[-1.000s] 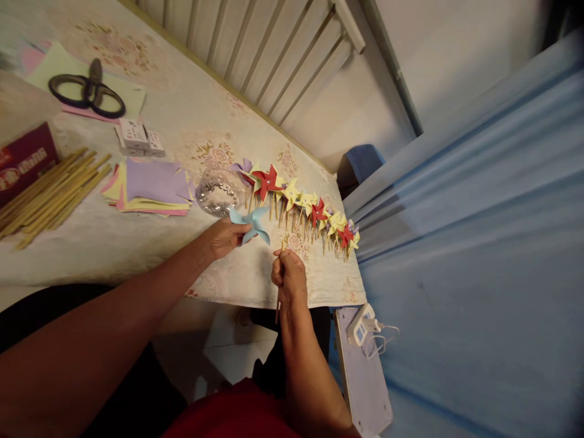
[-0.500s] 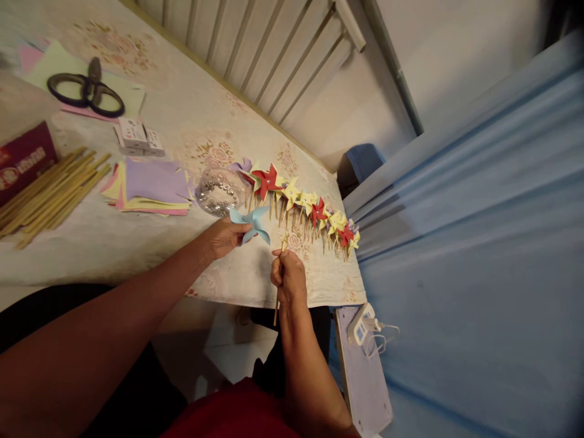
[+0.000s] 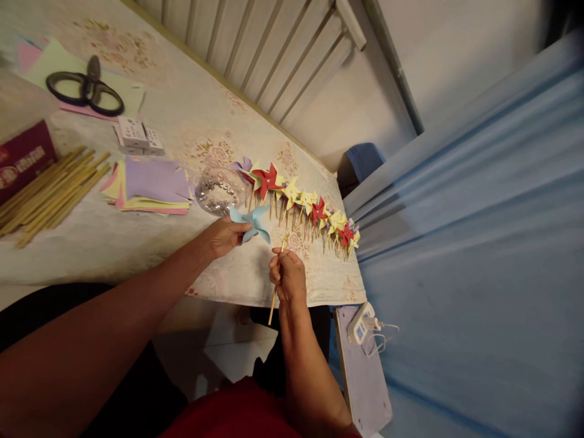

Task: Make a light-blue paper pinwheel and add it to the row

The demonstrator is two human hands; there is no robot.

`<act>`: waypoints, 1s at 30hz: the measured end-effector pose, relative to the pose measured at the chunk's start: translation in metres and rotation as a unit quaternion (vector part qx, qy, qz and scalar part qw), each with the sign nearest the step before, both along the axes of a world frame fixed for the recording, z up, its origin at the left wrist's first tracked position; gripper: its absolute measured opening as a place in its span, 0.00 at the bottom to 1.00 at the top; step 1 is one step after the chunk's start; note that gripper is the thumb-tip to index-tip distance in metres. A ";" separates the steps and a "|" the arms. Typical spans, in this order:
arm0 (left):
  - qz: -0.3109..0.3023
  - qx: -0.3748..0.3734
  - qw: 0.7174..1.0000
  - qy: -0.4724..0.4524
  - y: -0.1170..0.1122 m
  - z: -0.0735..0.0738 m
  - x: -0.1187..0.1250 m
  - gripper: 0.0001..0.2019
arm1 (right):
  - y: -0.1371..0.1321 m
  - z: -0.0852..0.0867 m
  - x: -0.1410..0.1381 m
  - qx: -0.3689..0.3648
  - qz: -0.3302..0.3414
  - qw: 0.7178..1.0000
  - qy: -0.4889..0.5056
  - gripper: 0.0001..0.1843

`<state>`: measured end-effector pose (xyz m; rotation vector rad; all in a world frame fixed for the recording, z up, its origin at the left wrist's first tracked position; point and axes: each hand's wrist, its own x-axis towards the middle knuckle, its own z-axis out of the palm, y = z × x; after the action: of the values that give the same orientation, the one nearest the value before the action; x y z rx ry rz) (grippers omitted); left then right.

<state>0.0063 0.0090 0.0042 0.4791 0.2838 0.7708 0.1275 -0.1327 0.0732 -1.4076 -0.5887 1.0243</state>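
Observation:
Pinched in my left hand [image 3: 227,237] is a light blue paper pinwheel head [image 3: 252,224], its blades spread. My right hand [image 3: 288,272] is closed round a thin wooden stick [image 3: 272,307], which tilts with its lower end toward me. Stick and pinwheel head are apart, with a small gap between them. Just beyond my left hand lies a clear round tray [image 3: 221,193] of small shiny metal pieces. Past both hands, finished pinwheels [image 3: 318,211] in red, yellow and purple lie in a row, sticks toward me.
At the left are a bundle of sticks [image 3: 59,191], a dark red box [image 3: 27,159], stacked coloured paper [image 3: 155,180], small white boxes [image 3: 139,136] and black-handled scissors [image 3: 91,91] on paper. A power strip [image 3: 361,323] rests on a stool at the right, beside a blue curtain [image 3: 469,243].
The stick in my right hand has tilted, its lower end swinging left. My left hand and the pinwheel head have stayed put.

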 end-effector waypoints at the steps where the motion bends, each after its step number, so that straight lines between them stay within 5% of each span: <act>1: 0.004 0.002 1.000 0.006 0.000 0.000 0.000 0.08 | 0.000 0.000 0.000 0.001 -0.002 1.000 -0.005 0.13; 30: 0.020 -0.005 0.999 0.031 0.002 0.000 0.000 0.08 | 0.002 -0.001 0.003 -0.016 0.011 0.999 -0.044 0.11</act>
<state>0.0068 0.0108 0.0043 0.4896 0.3556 0.7935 0.1307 -0.1304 0.0722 -1.4838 -0.6558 0.9975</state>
